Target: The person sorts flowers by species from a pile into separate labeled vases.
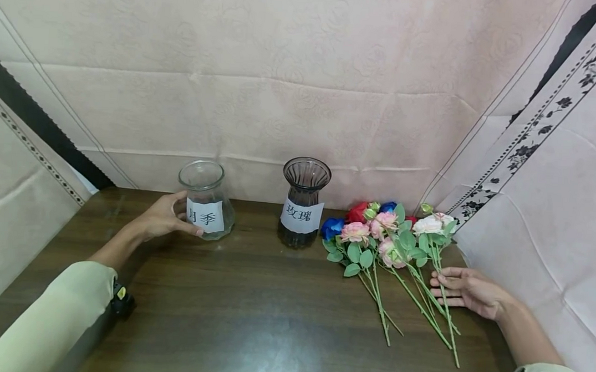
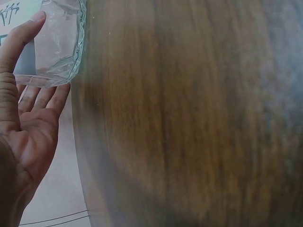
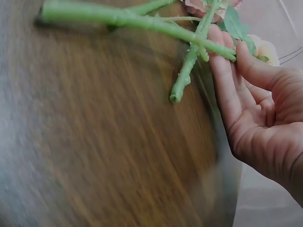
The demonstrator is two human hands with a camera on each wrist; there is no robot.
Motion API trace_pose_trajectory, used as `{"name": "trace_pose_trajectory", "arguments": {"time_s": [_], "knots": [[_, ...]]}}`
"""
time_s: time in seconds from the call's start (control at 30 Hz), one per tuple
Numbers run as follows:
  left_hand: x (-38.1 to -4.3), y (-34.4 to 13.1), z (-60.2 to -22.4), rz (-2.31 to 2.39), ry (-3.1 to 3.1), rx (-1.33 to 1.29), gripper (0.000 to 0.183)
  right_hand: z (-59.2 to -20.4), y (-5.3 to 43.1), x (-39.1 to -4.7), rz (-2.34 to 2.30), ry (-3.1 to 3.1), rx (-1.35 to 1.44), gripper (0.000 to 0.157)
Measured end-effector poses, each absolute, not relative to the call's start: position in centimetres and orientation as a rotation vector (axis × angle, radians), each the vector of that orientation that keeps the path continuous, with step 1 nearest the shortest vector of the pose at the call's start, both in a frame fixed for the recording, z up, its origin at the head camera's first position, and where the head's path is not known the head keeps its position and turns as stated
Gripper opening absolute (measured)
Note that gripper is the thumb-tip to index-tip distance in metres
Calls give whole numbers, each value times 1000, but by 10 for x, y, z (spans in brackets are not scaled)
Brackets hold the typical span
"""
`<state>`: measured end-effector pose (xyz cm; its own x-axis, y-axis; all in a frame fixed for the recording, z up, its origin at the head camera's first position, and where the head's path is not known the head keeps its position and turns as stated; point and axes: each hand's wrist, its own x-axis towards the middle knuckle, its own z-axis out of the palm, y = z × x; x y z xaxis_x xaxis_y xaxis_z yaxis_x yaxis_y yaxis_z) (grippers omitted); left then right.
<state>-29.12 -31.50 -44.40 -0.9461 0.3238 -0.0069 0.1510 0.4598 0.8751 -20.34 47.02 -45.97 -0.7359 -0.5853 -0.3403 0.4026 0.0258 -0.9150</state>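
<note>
My left hand [image 1: 163, 218] holds a clear glass vase [image 1: 223, 205] at its left side, thumb across the front and fingers behind. A white label [image 1: 211, 218] with handwritten characters is stuck on that vase. In the left wrist view the thumb [image 2: 24, 35] lies over the label, and the fingertips are at the glass. At the right, my right hand [image 1: 473, 291] pinches the green stem of a pale pink-white artificial flower [image 1: 430, 224] between thumb and fingers. The stem [image 3: 142, 22] crosses others in the right wrist view, its cut end pointing left.
A dark fluted vase [image 1: 306, 194] with a white label stands right of the clear one. Several blue, red and pink artificial flowers [image 1: 356, 232] lie beside it, stems toward the table's front. Cloth [image 1: 302, 97] hangs behind and at both sides of the brown table [image 1: 253, 306].
</note>
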Motion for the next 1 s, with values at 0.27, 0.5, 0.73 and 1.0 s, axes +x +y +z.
{"name": "trace_pose_trajectory", "arguments": {"time_s": [0.27,0.5,0.73,1.0], "knots": [[-293,-315,-442,1434,2562,460,116,-454,464,-202,-1950,1446,-262,45],[-294,-317,-442,1440,2559,462,112,-444,446,-203,-2085,1314,-288,50],[-294,-317,-443,1435,2574,477,109,-433,414,-202,-2225,1281,-171,41],[-294,-317,-441,1448,2566,506,103,-423,379,-199,-2346,1308,-100,37]]}}
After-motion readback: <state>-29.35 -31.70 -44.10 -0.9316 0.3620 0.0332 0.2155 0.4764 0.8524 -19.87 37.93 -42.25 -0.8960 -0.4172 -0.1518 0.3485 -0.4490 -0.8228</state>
